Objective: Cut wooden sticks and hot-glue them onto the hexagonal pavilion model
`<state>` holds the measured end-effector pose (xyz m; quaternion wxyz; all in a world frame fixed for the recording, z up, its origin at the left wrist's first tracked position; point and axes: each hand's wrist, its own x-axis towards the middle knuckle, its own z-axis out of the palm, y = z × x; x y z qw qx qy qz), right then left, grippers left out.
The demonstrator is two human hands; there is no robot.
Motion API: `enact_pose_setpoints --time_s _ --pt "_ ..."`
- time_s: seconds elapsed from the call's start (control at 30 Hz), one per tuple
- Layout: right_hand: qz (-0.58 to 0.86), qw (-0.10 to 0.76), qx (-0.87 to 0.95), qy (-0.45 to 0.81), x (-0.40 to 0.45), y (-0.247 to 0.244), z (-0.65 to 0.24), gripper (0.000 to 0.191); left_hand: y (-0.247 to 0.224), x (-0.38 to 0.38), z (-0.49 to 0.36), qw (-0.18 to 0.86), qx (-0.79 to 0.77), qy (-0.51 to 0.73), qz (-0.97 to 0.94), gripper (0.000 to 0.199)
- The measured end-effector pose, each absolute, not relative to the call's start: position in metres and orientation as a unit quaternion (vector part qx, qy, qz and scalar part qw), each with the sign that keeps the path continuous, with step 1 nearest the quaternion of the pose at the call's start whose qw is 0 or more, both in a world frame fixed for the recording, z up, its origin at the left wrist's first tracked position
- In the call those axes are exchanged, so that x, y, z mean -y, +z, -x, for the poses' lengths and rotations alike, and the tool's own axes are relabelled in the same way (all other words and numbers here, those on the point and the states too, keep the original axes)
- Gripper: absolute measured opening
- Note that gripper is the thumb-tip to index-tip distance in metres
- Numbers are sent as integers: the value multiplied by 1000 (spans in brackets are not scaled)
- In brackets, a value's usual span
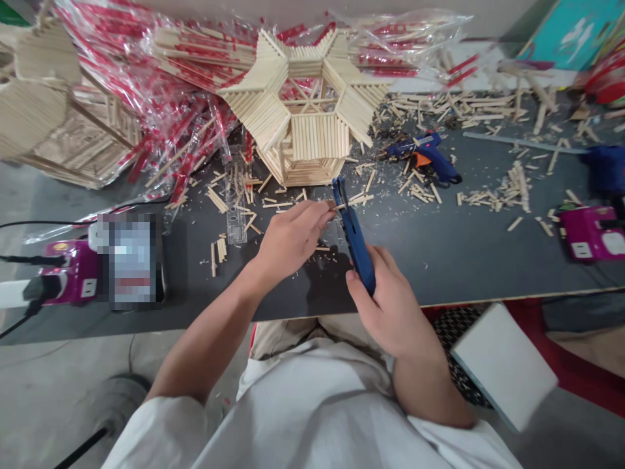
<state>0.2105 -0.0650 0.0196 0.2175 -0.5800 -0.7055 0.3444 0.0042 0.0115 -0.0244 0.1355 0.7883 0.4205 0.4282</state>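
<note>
Stick (pixel 340 207) meets blue cutter (pixel 359 241); wrappers (pixel 188 166) hold chopsticks (pixel 208 40).

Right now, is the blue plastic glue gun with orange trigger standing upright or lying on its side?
The blue glue gun lies on its side: its profile, with the orange trigger, faces up on the grey tabletop.

Soft light, dark shadow on tabletop (pixel 415 254), shiny wrappers (pixel 163 117), stretched edges

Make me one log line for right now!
left hand: pinching thin wooden stick | right hand: gripping blue hand tool | stick: at tool's upper part | beyond: wooden-stick structure, blue glue gun
</note>
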Motion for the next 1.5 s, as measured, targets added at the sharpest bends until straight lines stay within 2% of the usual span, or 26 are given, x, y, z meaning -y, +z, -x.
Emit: enact_pose_setpoints --time_s 0.27,1.13,1.33,1.5 --pt "563 233 699 375 62 18 -219 28 -21 -12 -4 157 -405 437 -788 22" --pt "571 218 710 349 59 14 -213 32 -24 -15 -4 150 -417 441 -780 24" --pt "627 215 659 356 57 3 -210 55 -22 -17 -6 146 -405 467 -772 21" --pt "628 212 673 329 55 -3 -207 59 -24 -16 -9 128 -428 458 -769 22"
